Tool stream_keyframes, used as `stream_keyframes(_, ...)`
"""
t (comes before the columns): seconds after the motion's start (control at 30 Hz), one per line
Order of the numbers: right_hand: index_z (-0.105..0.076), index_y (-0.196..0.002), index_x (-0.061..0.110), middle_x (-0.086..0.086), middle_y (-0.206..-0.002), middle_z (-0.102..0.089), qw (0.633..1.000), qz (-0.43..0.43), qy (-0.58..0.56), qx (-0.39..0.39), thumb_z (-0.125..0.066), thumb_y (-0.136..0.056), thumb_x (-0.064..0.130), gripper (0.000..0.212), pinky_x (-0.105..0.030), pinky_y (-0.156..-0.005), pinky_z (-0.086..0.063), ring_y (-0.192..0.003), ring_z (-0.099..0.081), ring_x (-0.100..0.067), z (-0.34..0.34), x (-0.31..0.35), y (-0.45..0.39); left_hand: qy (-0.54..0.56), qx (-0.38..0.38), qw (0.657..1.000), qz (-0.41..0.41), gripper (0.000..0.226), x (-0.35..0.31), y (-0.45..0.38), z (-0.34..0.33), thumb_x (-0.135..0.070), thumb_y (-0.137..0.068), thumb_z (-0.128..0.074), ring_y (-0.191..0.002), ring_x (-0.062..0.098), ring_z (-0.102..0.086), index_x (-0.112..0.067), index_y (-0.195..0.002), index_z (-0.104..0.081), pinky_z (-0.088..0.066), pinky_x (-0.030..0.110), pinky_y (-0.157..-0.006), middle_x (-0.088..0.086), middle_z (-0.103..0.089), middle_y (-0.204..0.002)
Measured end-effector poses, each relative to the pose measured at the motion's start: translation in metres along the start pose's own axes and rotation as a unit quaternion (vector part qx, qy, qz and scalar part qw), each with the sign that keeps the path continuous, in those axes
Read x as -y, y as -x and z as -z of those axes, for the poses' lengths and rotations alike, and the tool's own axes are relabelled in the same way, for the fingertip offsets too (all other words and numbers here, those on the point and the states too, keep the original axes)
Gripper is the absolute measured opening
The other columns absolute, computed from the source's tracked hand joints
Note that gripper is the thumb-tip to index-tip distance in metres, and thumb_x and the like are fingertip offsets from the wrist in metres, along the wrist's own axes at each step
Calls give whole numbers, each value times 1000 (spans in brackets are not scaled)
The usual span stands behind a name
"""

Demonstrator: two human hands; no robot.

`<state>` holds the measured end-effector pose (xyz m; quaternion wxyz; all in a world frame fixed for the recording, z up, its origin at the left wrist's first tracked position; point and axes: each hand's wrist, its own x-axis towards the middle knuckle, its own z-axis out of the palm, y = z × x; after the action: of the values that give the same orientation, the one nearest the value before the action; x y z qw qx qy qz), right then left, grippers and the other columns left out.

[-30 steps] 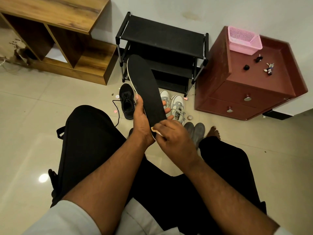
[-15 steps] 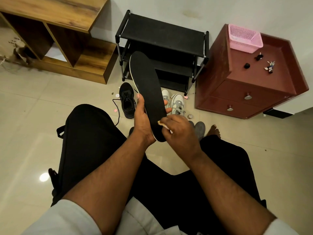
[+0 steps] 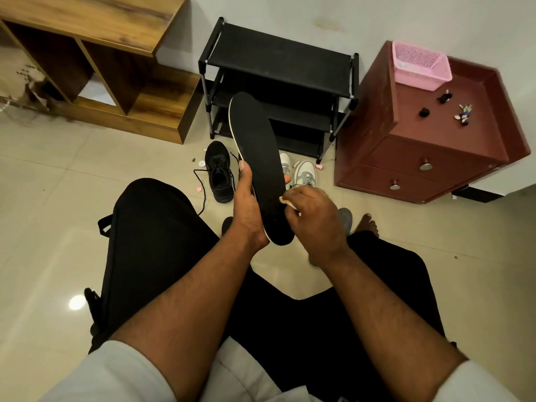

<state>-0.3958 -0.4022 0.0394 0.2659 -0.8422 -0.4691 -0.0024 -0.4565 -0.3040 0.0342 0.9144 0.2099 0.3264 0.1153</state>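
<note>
Insole [image 3: 258, 158] is hanging tilted over the knees, its toe end pointing far. The left hand [image 3: 246, 207] is clasping its near half. The right hand [image 3: 316, 224] is pinching a small pale scrap [image 3: 285, 202] against its right edge. A black shoe [image 3: 219, 172] is lying on the floor just left.

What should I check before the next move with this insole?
1. Left hand grips the insole across both edges: ok.
2. Right hand pinches the pale piece against the insole: ok.
3. Insole surface clean: cannot tell.
4. Black shoe upright on the floor, opening up: ok.
5. Lace end on the floor, outside the shoe: ok.
</note>
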Motion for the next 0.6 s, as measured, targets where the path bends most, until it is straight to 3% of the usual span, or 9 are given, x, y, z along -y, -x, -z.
stream_keyframes(0.1, -71, -99, 1, -12, -92, -69, 1000, 4, 6, -14, -65, -81, 0, 19, -27, -80, -48, -85, -64, -23, 2, 5, -2, -3, -7, 1000, -12, 82, 0, 0, -1, -75, -88, -34, -87, 27, -66, -3, -97, -72, -52, 41, -89, 14, -67, -90)
stream_keyframes(0.23, -72, -91, 2, -10, -82, -67, 996, 88, -16, -8, -49, -83, 11, 26, -27, -73, -47, -76, -60, -19, 2, 33, -2, -9, -6, 1000, -23, 81, -1, 2, -1, -73, -90, -32, -89, 26, -68, -9, -78, -79, -51, 40, -94, 12, -70, -90)
stream_keyframes(0.33, -71, -96, 2, -11, -87, -68, 998, 58, -3, -9, -57, -83, 6, 20, -32, -76, -51, -80, -62, -22, 0, 20, -4, 2, 2, 1000, -15, 80, 1, 3, -1, -73, -90, -33, -88, 26, -69, -7, -85, -78, -52, 39, -93, 14, -70, -91)
stream_keyframes(0.43, -71, -99, 0, -14, -90, -70, 1000, 7, 11, -18, -67, -80, 0, 19, -38, -77, -56, -81, -65, -27, 2, -2, -7, 16, 18, 1000, -6, 78, 3, 2, 0, -74, -89, -36, -95, 28, -64, -8, -93, -77, -44, 46, -103, 14, -66, -98)
stream_keyframes(0.6, -71, -97, 1, -13, -88, -68, 998, 59, -7, -17, -65, -79, 1, 19, -30, -77, -50, -80, -63, -24, 3, 18, -5, 6, 12, 1000, -10, 79, 1, 0, 0, -73, -89, -37, -88, 26, -67, -5, -88, -77, -51, 40, -93, 13, -69, -90)
